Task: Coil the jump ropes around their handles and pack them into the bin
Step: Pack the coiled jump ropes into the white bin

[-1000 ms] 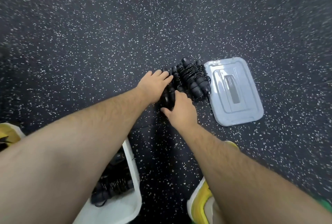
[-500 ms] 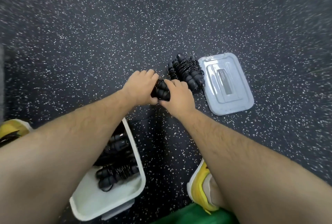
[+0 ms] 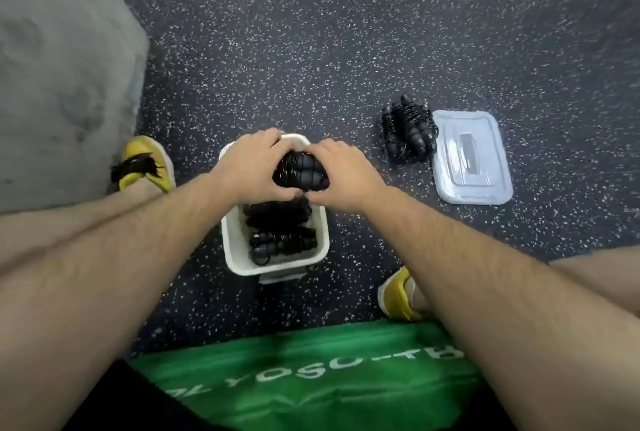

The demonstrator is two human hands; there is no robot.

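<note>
Jump rope bundle (image 3: 300, 172), black cord wound tight around bulbous matte handles, sat clasped between both hands directly above the far end of the bin (image 3: 277, 266). The left hand (image 3: 251, 167) curled its fingers over the bundle's nine o'clock side, and the right hand (image 3: 341, 171) gripped the three o'clock side, thumbs underneath. Below them the bin, a white plastic tub with rounded corners, held more coiled ropes (image 3: 282, 240) lying crosswise (at least two layers, the exact count unclear). At two o'clock from the bin a small heap of wound ropes (image 3: 408, 133) lay on the floor (image 3: 311, 50), touching the pale translucent lid (image 3: 467, 157), a rounded rectangle with a recessed grip. The floor was dark speckled rubber. Yellow shoes (image 3: 149, 160) flanked the bin at ten and four o'clock.
</note>
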